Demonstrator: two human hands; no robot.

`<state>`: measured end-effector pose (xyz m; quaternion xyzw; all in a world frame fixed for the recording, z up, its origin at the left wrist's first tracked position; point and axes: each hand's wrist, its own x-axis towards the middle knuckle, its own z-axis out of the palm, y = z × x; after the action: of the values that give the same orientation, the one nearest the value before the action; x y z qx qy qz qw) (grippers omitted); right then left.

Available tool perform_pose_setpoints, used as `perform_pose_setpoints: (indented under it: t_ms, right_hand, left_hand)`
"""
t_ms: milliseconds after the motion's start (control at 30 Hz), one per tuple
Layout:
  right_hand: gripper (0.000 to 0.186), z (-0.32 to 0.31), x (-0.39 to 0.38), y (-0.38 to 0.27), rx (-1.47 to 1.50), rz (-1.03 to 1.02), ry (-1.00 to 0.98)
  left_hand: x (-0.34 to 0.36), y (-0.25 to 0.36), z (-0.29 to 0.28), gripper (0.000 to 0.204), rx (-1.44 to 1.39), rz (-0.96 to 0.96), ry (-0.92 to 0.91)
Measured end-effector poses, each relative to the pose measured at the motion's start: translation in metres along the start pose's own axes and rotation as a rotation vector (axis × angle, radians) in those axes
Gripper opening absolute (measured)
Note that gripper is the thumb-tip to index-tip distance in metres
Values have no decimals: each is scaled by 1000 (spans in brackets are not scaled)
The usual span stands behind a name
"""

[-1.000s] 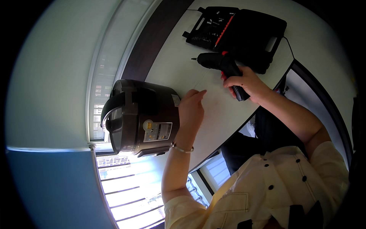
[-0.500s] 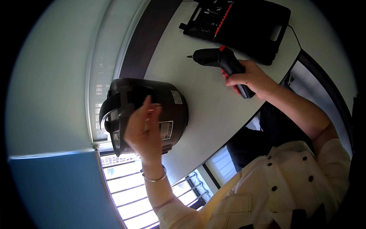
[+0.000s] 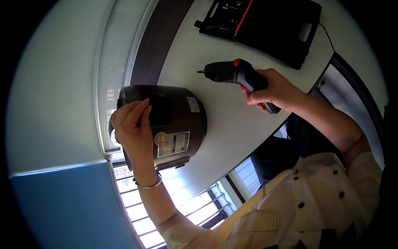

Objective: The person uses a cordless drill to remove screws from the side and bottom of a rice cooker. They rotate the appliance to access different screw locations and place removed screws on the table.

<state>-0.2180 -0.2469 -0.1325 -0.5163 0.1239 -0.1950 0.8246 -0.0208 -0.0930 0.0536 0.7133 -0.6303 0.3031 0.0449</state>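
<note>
My right hand [image 3: 273, 89] grips a black cordless screwdriver [image 3: 222, 71] with red accents, held above the table and aimed left, with a short bit in its tip. My left hand [image 3: 132, 122] is at the lid end of the dark brown electric cooker [image 3: 184, 124]; its fingers are bent and pinched against the dark top section, and what they hold, if anything, is hidden. The cooker has a printed control panel and a small label on its side.
An open black tool case [image 3: 273, 33] with bits and a red strip lies at the back of the pale table [image 3: 224, 124]. A cord [image 3: 329, 37] runs beside it. A white wall, blue panel [image 3: 58, 203] and barred window [image 3: 128, 195] are at left; my legs show below the table edge.
My left hand has moved up and left from the table beside the cooker onto its lid end. My right hand, still holding the screwdriver, has shifted slightly.
</note>
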Motion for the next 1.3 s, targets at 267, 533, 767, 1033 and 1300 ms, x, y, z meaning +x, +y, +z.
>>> perform_pose_setpoints:
  t_ms: [267, 533, 767, 1033, 1300]
  right_hand:
    - [28, -1, 2, 1, -35, 0, -46]
    - [28, 1, -1, -2, -98, 11, -88]
    - [29, 1, 1, -1, -104, -4, -104]
    - [29, 2, 0, -3, -89, -15, -102]
    - [29, 3, -1, -3, -101, -6, -99]
  left_hand:
    - [4, 1, 2, 5, 96, 116, -64]
    - [4, 2, 1, 8, 175, 107, -92]
    - [4, 6, -3, 8, 243, 131, -134]
    - [2, -1, -7, 11, -19, 20, -90]
    - [3, -2, -6, 14, -98, -9, -68]
